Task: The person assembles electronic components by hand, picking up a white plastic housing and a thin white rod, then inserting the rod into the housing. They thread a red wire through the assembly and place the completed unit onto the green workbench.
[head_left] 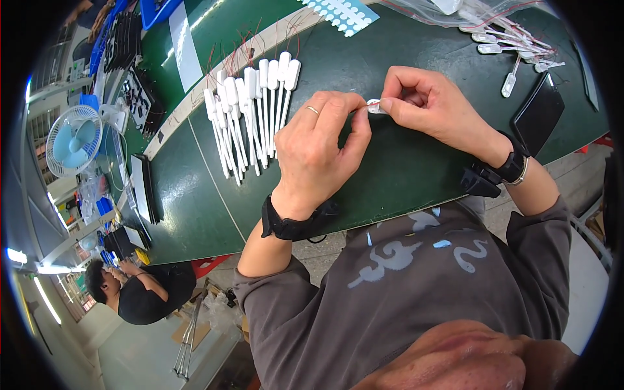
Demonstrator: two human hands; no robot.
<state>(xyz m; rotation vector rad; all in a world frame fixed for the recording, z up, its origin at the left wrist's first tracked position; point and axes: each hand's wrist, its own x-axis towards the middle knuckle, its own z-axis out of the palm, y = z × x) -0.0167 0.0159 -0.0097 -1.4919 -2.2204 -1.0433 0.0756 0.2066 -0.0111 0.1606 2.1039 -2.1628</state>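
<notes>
Over the green table (403, 162), a small white plastic piece with red wire (374, 106) sits between my two hands. My left hand (318, 140) is closed, thumb and forefinger pinched at the piece's left end. With thumb and curled forefinger, my right hand (432, 107) grips its right end. The fingers cover most of the piece. Left of my hands lies a row of white paddle-shaped parts (250, 97) with thin stems and fine red wires. More white paddle-shaped parts (504, 45) with wires lie loosely at the far right.
A black phone-like slab (539, 114) lies right of my right wrist. Clear plastic bags (448, 10) and a light-blue sheet with white pieces (341, 14) are at the far edge. At left stand a fan (75, 140) and a seated person in black (153, 296).
</notes>
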